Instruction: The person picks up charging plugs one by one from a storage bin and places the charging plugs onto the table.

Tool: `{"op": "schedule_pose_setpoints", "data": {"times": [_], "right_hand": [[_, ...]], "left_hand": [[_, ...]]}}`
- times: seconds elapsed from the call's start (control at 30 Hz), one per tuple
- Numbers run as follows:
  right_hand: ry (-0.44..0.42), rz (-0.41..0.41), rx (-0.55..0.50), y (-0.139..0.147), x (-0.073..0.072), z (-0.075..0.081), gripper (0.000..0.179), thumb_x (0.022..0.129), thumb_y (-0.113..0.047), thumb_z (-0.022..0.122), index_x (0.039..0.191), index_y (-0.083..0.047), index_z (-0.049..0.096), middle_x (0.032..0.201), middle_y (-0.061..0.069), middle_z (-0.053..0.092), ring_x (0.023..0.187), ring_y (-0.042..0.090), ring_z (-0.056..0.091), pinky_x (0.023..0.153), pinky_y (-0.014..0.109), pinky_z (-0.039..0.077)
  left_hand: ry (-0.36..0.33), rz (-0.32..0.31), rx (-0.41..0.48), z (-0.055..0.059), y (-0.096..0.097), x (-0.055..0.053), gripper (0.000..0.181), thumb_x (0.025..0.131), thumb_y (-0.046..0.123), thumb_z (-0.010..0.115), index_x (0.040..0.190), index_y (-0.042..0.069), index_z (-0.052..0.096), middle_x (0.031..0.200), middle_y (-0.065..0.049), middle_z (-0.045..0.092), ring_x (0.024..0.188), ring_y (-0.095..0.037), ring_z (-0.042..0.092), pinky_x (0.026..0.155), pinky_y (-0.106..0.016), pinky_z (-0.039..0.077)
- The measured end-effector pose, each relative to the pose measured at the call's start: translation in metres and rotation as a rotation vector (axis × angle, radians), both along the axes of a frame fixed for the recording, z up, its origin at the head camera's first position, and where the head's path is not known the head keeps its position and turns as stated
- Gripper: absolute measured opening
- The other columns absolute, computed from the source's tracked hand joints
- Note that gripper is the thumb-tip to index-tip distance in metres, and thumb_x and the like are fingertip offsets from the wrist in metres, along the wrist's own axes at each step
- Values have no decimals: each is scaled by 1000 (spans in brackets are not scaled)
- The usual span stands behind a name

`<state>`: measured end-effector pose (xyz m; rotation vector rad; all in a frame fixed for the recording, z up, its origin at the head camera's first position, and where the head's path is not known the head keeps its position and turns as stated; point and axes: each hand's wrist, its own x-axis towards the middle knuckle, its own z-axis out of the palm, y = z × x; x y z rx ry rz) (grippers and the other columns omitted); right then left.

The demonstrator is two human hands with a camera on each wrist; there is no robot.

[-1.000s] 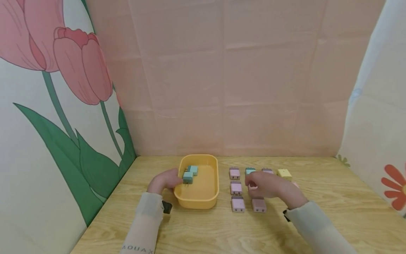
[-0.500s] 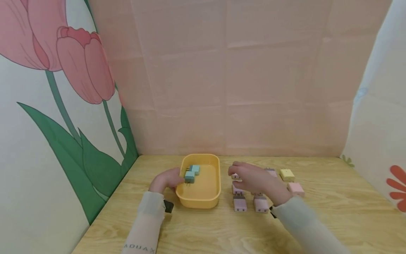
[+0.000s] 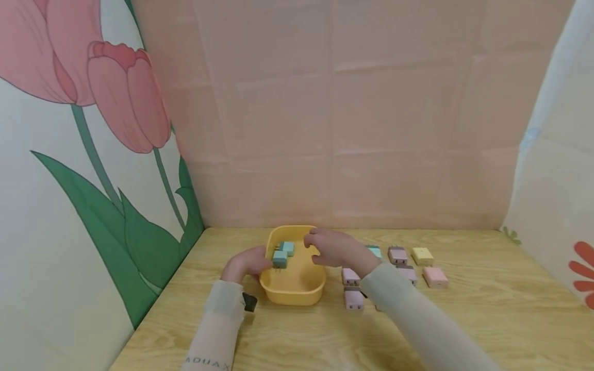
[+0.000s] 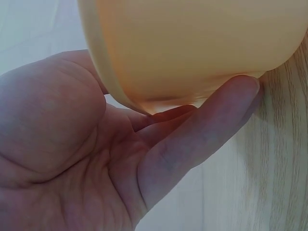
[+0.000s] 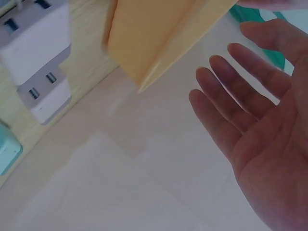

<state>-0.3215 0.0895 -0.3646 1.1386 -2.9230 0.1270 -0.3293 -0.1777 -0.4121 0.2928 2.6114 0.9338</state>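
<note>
A yellow plastic bin sits on the table with two teal plug chargers inside, near its left wall. My left hand holds the bin's left side; in the left wrist view, its thumb goes behind the rim and its fingers lie against the outer wall. Above the bin's right rim hovers my right hand, fingers spread and slightly bent, and its palm shows nothing held in the right wrist view. Right of the bin stand several purple chargers, partly hidden by the right hand and sleeve.
Another teal charger stands behind the right forearm. Farther right are a yellow charger and a pink charger. A pink cloth backdrop rises at the table's back edge, with a tulip-printed panel on the left.
My right hand has moved left from among the chargers to above the bin's right rim, its fingers less closed than before. My left hand stays at the bin's left side.
</note>
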Motion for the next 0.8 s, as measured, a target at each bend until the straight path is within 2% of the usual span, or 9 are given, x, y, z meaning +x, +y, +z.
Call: {"op": "schedule_pose_setpoints", "data": {"times": [0.1, 0.27, 0.43, 0.63, 0.8], "right_hand": [[-16, -3, 44, -15, -9, 0, 28, 98, -20, 79, 123, -11, 72, 121, 9, 71, 102, 25, 70, 91, 46, 62], [-30, 1, 129, -39, -20, -4, 31, 97, -23, 81, 125, -13, 73, 122, 6, 72, 108, 25, 71, 96, 47, 61], [-38, 41, 183, -57, -28, -6, 36, 96, -23, 81, 129, -10, 72, 127, 6, 73, 116, 26, 72, 102, 45, 60], [-68, 53, 207, -65, -34, -12, 36, 94, -19, 81, 128, -11, 72, 128, 6, 72, 109, 22, 69, 100, 41, 59], [-79, 58, 203, -67, -37, -20, 41, 93, -15, 79, 132, -10, 69, 132, 8, 70, 109, 22, 68, 101, 42, 59]], "left_hand": [[-4, 9, -3, 2, -1, 0, 23, 98, 10, 59, 118, 0, 64, 99, -18, 77, 75, -22, 73, 68, -31, 59], [-13, 17, 17, 3, -3, 2, 26, 99, 11, 60, 122, -2, 62, 104, -20, 76, 81, -26, 76, 73, -35, 63], [-5, -10, 42, 1, -3, 4, 25, 97, 7, 59, 118, -5, 64, 101, -21, 78, 81, -27, 77, 72, -36, 64], [-8, -36, 54, -1, -3, 3, 28, 97, 7, 57, 121, -6, 65, 99, -21, 79, 76, -21, 74, 69, -32, 62], [0, -43, 43, -1, -1, 0, 25, 97, 7, 57, 117, -5, 66, 96, -20, 78, 71, -16, 69, 66, -29, 59]]}}
